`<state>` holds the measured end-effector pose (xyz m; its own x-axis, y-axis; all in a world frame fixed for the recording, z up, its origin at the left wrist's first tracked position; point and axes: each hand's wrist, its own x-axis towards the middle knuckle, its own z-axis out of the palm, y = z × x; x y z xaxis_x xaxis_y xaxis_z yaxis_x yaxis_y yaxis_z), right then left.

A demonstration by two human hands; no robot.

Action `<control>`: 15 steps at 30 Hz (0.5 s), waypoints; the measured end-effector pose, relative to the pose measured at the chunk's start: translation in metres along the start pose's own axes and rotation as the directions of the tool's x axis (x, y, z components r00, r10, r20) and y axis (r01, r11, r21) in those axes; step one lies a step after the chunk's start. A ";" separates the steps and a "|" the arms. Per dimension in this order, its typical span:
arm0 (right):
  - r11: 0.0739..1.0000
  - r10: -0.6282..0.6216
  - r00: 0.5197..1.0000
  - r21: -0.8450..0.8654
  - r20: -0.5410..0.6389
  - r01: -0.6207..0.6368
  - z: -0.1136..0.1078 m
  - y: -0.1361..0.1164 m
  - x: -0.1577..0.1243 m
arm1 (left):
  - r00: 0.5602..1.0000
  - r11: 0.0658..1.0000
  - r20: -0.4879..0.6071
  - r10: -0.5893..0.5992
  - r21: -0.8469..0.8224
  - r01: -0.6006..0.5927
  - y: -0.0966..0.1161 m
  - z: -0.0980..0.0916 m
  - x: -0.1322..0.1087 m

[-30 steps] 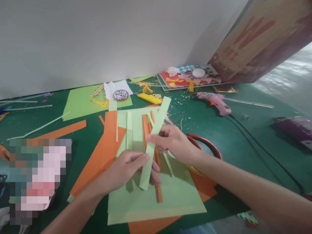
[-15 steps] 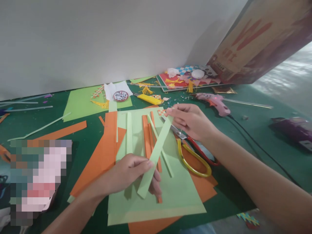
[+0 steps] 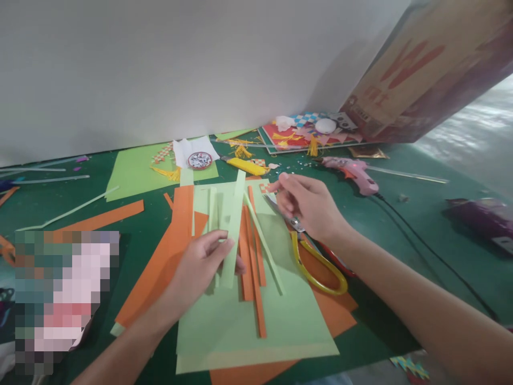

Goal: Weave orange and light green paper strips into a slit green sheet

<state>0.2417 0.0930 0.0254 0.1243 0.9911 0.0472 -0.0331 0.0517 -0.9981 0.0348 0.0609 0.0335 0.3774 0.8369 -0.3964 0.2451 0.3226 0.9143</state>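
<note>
My left hand [image 3: 200, 267] pinches a light green paper strip [image 3: 234, 224] between thumb and fingers; the strip stands nearly upright over a light green sheet [image 3: 280, 326]. My right hand [image 3: 308, 206] hovers to the right of the strip with fingers loosely curled, holding nothing, just above the scissors [image 3: 316, 256] with yellow and red handles. Orange strips [image 3: 250, 251] and more green strips lie on the sheet, with orange paper [image 3: 168, 256] underneath.
On the green mat [image 3: 380, 230] lie a pink glue gun [image 3: 352, 171] with its black cord, a yellow utility knife [image 3: 246, 167], a round tin of googly eyes [image 3: 199, 160], a green sheet [image 3: 132, 171] and craft scraps. A cardboard box [image 3: 420, 69] leans at back right.
My right hand let go of the strip's upper end and drew back over the scissors. My left hand swung the strip from a rightward slant to nearly upright.
</note>
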 end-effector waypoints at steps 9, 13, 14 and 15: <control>0.542 -0.375 0.760 -0.539 0.531 0.644 0.015 0.018 -0.014 | 0.994 0.945 -0.061 0.092 0.320 -0.067 -0.003 0.001 -0.003; 0.451 -0.301 0.682 -0.530 0.667 0.718 0.018 0.022 -0.018 | 0.939 0.822 -0.165 0.301 0.543 -0.168 -0.005 -0.005 -0.001; 0.446 -0.284 0.678 -0.533 0.678 0.719 0.019 0.021 -0.019 | 0.908 0.782 -0.203 0.366 0.596 -0.182 -0.005 -0.008 0.000; 0.441 -0.269 0.680 -0.541 0.682 0.716 0.019 0.020 -0.019 | 0.877 0.749 -0.234 0.420 0.634 -0.189 -0.006 -0.010 0.001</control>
<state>0.2201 0.0773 0.0049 -0.5827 0.7438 0.3275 0.6106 0.6666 -0.4275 0.0248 0.0644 0.0285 0.2248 0.9728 0.0554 0.6789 -0.1971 0.7073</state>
